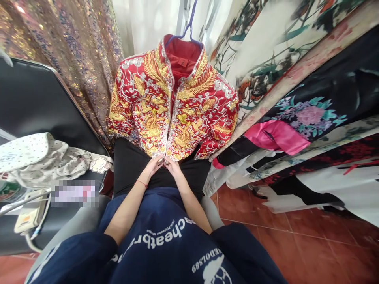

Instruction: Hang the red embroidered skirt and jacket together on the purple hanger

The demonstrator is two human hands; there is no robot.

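A red jacket [183,114] with dense gold and silver embroidery hangs in front of me on a purple hanger [191,27]. Its collar stands up, with a small red label [182,62] marked S inside. The two front edges come together toward the hem. At that bottom meeting point, my left hand [154,165] pinches the hem on one side of the opening. My right hand [172,165] grips the other side, close against the left. The fingertips are partly hidden, so any small fastener between them cannot be made out. Black cloth [130,169] lies behind the hands, over my lap.
At left stands a black chair [32,94] bearing a dotted white cloth bag [56,157] and a power adapter [29,217] with cables. A sequin curtain [83,51] hangs behind it. Patterned garments [314,114] crowd the right side above a red tiled floor [284,252].
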